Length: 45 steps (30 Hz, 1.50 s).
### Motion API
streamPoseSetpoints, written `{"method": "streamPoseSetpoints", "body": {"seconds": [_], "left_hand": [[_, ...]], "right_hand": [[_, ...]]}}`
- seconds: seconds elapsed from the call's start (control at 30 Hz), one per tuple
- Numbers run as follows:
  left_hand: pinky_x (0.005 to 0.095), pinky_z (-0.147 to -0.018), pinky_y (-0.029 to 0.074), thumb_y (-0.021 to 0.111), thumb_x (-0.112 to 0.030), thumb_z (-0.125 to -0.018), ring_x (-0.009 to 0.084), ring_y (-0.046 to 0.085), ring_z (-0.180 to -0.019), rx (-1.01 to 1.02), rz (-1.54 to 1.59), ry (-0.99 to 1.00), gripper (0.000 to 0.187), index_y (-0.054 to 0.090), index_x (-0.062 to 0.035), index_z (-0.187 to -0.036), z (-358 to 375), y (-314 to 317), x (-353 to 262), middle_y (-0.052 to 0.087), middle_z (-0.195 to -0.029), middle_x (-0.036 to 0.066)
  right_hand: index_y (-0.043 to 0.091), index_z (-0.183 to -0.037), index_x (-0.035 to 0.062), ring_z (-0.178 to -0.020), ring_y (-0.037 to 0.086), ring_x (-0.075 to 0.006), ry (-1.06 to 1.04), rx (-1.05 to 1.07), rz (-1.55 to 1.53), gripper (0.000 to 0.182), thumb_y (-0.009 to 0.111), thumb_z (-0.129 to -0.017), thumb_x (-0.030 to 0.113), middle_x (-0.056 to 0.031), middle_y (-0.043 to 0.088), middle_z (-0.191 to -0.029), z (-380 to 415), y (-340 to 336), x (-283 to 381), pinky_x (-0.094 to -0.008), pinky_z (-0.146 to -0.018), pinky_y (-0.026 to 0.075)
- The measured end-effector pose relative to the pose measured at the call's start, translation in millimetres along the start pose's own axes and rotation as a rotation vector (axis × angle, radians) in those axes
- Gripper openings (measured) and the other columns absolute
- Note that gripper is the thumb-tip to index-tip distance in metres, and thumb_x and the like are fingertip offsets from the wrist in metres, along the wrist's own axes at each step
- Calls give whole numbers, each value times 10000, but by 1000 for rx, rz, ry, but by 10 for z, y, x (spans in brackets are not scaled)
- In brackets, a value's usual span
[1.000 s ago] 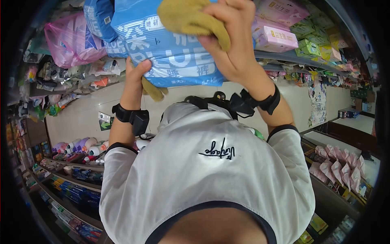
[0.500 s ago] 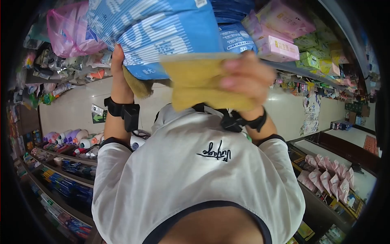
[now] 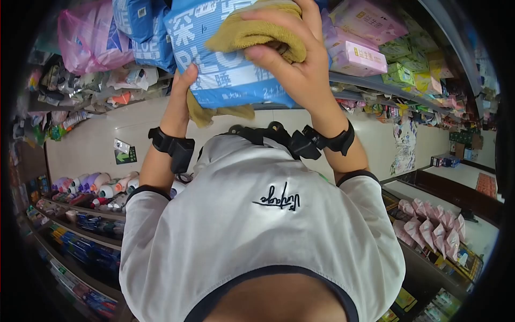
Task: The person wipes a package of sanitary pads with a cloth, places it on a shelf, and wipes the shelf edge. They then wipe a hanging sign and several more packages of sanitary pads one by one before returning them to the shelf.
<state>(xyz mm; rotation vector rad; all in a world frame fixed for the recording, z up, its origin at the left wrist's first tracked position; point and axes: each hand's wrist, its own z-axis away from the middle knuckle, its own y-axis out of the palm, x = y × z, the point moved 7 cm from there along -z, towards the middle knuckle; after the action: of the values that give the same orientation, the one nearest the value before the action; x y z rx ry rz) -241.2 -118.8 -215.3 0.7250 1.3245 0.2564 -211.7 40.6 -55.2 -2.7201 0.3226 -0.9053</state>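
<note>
The person stands in a shop aisle with both arms raised, so the blue pack (image 3: 225, 59) sits in front of the chest and just below the shelf (image 3: 375, 86) that carries pink boxes (image 3: 357, 56) and green packets (image 3: 407, 75). Judging by its position, the pack is held away from the shelf so that its printed face can be reached with the cloth.

The left hand (image 3: 182, 96) props the pack from its lower edge. Its fingers reach up along the pack's side and its thumb lies on the front. A strip of yellow cloth (image 3: 214, 114) hangs from under that edge, just beside this hand. How tightly the hand closes is hidden behind the pack, so I cannot tell its grip for certain; it seems to clamp the bottom corner.

The right hand (image 3: 292, 67) is curled around a bunched yellow cloth (image 3: 257, 35) and presses it flat against the upper front of the pack. Its grip is closed on the cloth, fingers folded over the top and thumb below.

Black bands (image 3: 171, 147) are strapped to both wrists. A pink bag (image 3: 88, 37) and another blue pack (image 3: 137, 32) lie on the upper left shelf. Bottles (image 3: 102, 188) stand in a row on a lower shelf, well apart from the hands.
</note>
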Motion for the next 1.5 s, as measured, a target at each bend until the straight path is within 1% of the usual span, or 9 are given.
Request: {"method": "streamPoseSetpoints", "body": {"seconds": [0.37, 0.57, 0.67, 0.77, 1.1, 1.17, 1.27, 1.37, 1.5], "left_hand": [[323, -830, 461, 619, -335, -765, 211, 565, -944, -86, 100, 158, 583, 411, -1, -1195, 45, -57, -363, 531, -1093, 132], [278, -768, 442, 690, -245, -722, 160, 551, -869, 182, -762, 223, 433, 533, 27, -1021, 87, 111, -365, 588, -939, 88], [275, -780, 428, 692, -242, -725, 146, 543, -859, 184, -568, 213, 409, 547, 25, -998, 102, 226, -197, 591, -921, 73], [288, -812, 416, 677, -237, -734, 163, 535, -898, 41, -412, 243, 456, 505, 22, -1067, 71, 112, -192, 568, -990, 87], [357, -866, 430, 606, -288, -785, 229, 525, -990, -128, 91, 521, 553, 393, 10, -1199, 205, 42, -941, 501, -1109, 135], [350, -867, 425, 591, -300, -798, 230, 528, -990, -191, -120, 474, 545, 394, 12, -1199, 157, -165, -934, 501, -1110, 137], [292, -825, 418, 631, -262, -781, 178, 534, -916, -115, -712, 374, 503, 436, 29, -1141, 98, -227, -612, 529, -1060, 117], [295, -862, 392, 668, -285, -756, 159, 506, -973, 46, -576, 203, 546, 438, 32, -1136, 128, 131, -232, 524, -1079, 111], [320, -924, 347, 689, -352, -724, 186, 453, -1079, 238, -652, 238, 704, 382, 50, -1213, 163, 178, -197, 485, -1154, 116]], "right_hand": [[586, -974, 93, -1131, 431, -315, 166, -130, -137, 380, 618, -610, -12, -199, 420, -1240, 687, -168, -146, -374, -924, 363], [512, -1027, 46, -1112, 445, -273, 25, -344, 15, 347, 525, -704, -81, -210, 414, -1236, 343, -729, -180, -373, -921, 361], [428, -1114, 38, -846, 527, -111, -52, -215, -382, 285, 484, -835, 25, -188, 340, -1317, 3, -667, -87, -183, -590, 450], [442, -1071, 35, -956, 490, -184, -194, -52, 280, 337, 587, -767, 15, -161, 397, -1230, 213, -532, -39, -317, -801, 405], [514, -1056, 77, -1130, 417, -302, -21, -4, -11, 373, 534, -693, -7, -172, 404, -1227, 898, -179, -191, -371, -940, 328], [426, -1171, 98, -1162, 406, -292, 21, -3, 66, 407, 560, -787, 71, -179, 388, -1263, 845, -246, -214, -387, -970, 309], [223, -1302, 75, -1185, 365, -240, 447, -358, -980, 691, 652, -771, 176, -119, 354, -1280, 719, -390, -539, -359, -989, 308], [315, -1241, 75, -1072, 461, -219, 159, -95, -111, 781, 787, -623, 145, -96, 414, -1168, 580, -323, -235, -329, -943, 355], [311, -1223, 86, -1136, 377, -183, 445, -142, -387, 865, 824, -526, 86, -103, 403, -1150, 763, -333, -483, -324, -942, 351]]}}
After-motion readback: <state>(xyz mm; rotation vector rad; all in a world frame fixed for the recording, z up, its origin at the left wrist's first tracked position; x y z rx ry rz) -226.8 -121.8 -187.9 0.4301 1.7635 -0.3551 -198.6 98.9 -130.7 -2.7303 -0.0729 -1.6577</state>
